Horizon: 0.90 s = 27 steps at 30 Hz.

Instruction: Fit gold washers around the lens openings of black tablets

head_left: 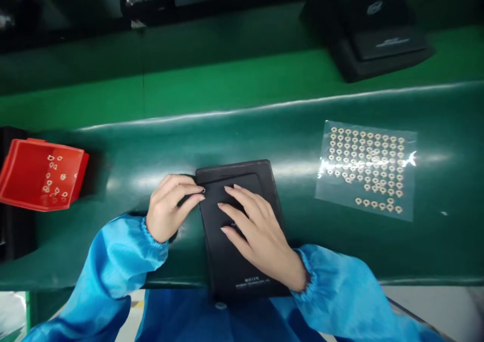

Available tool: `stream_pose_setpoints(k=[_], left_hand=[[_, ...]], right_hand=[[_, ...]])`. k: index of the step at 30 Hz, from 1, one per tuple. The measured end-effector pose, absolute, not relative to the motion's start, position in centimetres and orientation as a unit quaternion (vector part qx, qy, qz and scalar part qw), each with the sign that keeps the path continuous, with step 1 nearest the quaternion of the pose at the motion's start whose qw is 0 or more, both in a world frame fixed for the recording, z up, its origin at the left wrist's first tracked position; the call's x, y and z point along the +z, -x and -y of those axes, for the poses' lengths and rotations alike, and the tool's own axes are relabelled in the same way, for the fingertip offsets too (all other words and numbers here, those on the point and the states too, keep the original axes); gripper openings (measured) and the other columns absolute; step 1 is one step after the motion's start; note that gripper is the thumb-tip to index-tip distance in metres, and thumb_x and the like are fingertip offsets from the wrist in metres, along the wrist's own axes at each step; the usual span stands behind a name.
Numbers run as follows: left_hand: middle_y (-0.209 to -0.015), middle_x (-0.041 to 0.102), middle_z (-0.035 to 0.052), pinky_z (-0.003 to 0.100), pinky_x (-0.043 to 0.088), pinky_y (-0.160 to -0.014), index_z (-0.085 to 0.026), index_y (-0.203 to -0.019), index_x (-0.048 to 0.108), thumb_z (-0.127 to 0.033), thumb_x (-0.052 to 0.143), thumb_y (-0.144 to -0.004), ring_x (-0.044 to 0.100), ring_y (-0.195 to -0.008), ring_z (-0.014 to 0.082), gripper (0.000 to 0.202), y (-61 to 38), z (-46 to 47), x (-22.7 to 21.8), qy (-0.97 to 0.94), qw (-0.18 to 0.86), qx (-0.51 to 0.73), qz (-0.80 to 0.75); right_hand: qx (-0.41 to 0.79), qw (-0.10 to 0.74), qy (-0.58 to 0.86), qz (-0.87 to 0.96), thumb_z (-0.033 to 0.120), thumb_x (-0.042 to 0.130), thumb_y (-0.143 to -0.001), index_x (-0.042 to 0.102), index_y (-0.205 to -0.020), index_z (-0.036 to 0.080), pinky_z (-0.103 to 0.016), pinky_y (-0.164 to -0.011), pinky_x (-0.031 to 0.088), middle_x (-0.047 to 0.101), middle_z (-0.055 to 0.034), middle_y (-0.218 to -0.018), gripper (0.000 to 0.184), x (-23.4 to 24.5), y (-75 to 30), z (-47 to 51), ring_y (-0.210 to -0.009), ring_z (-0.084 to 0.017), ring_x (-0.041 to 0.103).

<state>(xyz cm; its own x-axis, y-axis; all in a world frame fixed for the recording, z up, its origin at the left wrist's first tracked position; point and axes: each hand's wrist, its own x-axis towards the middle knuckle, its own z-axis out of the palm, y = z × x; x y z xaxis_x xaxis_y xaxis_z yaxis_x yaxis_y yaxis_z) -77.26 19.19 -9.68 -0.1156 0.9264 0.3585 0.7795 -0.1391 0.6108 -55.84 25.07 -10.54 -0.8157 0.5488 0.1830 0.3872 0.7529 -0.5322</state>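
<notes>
a black rectangular device (230, 269) lies flat on the green surface (242, 140), near the middle. the left hand (170, 208) touches its left edge, the grip pressed together, though i can't tell if it pinches. the right hand (260, 233) rests on its face, grip spread. a red tray (38, 176) holding small rings sits to the left; a clear sheet of brass rings (366, 171) lies to the right.

Glossy blue smock sleeves (113, 266), elastic-gathered cuffs (156, 237), bare left hand (170, 208), bare right hand (260, 231)
</notes>
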Motion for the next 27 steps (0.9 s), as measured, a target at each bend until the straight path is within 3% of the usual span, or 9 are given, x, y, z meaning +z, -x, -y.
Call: stream_pose_setpoints(k=[5, 12, 16, 19, 21, 25, 27], left_hand=[[-0.088, 0.065, 0.0037, 0.037, 0.051, -0.083, -0.020, -0.091, 0.067, -0.018, 0.073, -0.079, 0.060, -0.095, 0.0205, 0.013, 76.8, -19.5, -10.2, -0.698, 0.012, 0.296, -0.651], [-0.114, 0.066, 0.0078, 0.048, 0.044, -0.101, -0.022, -0.102, 0.066, -0.017, 0.072, -0.080, 0.051, -0.127, 0.0301, 0.024, 76.9, -18.2, -10.2, -0.697, 0.029, 0.261, -0.667], [-0.106, 0.072, 0.0017, 0.048, 0.040, -0.106, -0.025, -0.092, 0.067, -0.018, 0.068, -0.083, 0.064, -0.108, 0.0224, 0.011, 77.6, -19.9, -9.9, -0.683, 0.101, 0.281, -0.667], [-0.100, 0.071, 0.0019, 0.034, 0.055, -0.084, -0.023, -0.090, 0.065, -0.016, 0.059, -0.090, 0.068, -0.089, 0.0149, 0.009, 78.5, -20.8, -9.0, -0.516, 0.153, 0.481, -0.692], [-0.094, 0.071, 0.0015, 0.025, 0.056, -0.069, -0.021, -0.091, 0.063, -0.016, 0.058, -0.090, 0.067, -0.074, 0.0107, 0.007, 78.9, -20.9, -8.3, -0.438, 0.177, 0.555, -0.684], [-0.079, 0.065, -0.0024, 0.021, 0.055, -0.063, -0.023, -0.111, 0.061, -0.017, 0.069, -0.083, 0.063, -0.063, 0.0084, 0.030, 78.8, -20.0, -8.0, -0.429, 0.302, 0.515, -0.678], [-0.078, 0.063, -0.0020, 0.021, 0.056, -0.063, -0.023, -0.111, 0.064, -0.019, 0.068, -0.084, 0.064, -0.063, 0.0081, 0.028, 78.3, -19.5, -8.6, -0.425, 0.314, 0.506, -0.682]], right_hand=[[0.274, 0.165, 0.235, 0.918, 0.021, 0.047, -0.096, 0.060, -0.118, 0.013, -0.047, -0.106, 0.037, 0.051, -0.0153, -0.137, 0.027, -10.3, 55.5, -25.6, -0.132, -0.029, 0.040], [0.277, 0.145, 0.223, 0.923, 0.024, 0.050, -0.096, 0.061, -0.119, 0.017, -0.042, -0.107, 0.031, 0.053, -0.0089, -0.139, 0.026, -10.2, 55.8, -25.9, -0.133, -0.026, 0.039], [0.264, 0.132, 0.229, 0.928, 0.028, 0.055, -0.093, 0.060, -0.123, 0.018, -0.044, -0.108, 0.030, 0.049, -0.0078, -0.143, 0.032, -10.4, 55.9, -25.8, -0.134, -0.027, 0.038], [0.255, 0.124, 0.228, 0.931, 0.029, 0.056, -0.093, 0.058, -0.126, 0.017, -0.044, -0.109, 0.030, 0.046, -0.0079, -0.146, 0.036, -10.5, 55.9, -25.7, -0.136, -0.028, 0.037], [0.253, 0.118, 0.221, 0.934, 0.029, 0.055, -0.093, 0.058, -0.127, 0.017, -0.044, -0.110, 0.029, 0.044, -0.0082, -0.147, 0.036, -10.5, 55.9, -25.7, -0.137, -0.028, 0.036], [0.250, 0.118, 0.225, 0.934, 0.028, 0.053, -0.094, 0.058, -0.127, 0.016, -0.046, -0.110, 0.031, 0.044, -0.0093, -0.147, 0.036, -10.4, 55.8, -25.7, -0.136, -0.030, 0.037], [0.248, 0.120, 0.228, 0.934, 0.028, 0.052, -0.095, 0.058, -0.127, 0.016, -0.046, -0.109, 0.032, 0.045, -0.0091, -0.147, 0.035, -10.3, 55.8, -25.7, -0.136, -0.030, 0.038]])
